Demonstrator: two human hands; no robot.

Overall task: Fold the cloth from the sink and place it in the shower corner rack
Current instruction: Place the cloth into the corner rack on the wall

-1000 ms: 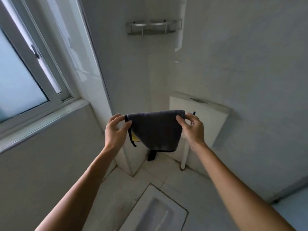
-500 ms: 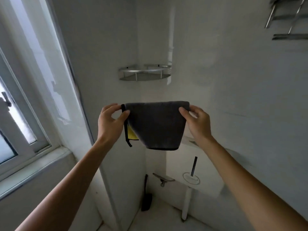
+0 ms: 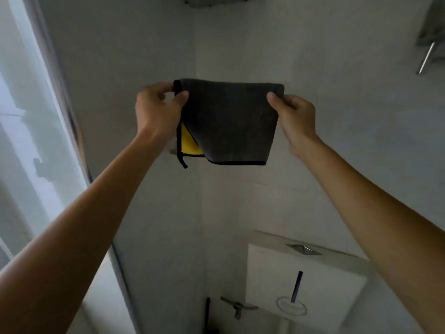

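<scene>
Head view: the folded dark grey cloth with black edging and a yellow inner face hangs mid-air, long axis level, its top corners pinched by the left hand and right hand. At twelve o'clock, well above, the metal corner rack barely shows.

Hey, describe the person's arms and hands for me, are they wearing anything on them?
Both forearms are bare as far as the frame shows: no sleeves reach into view. The left hand and right hand wear no gloves, and no rings, watch or bracelet show on the visible sides. Nails look short and plain.
</scene>
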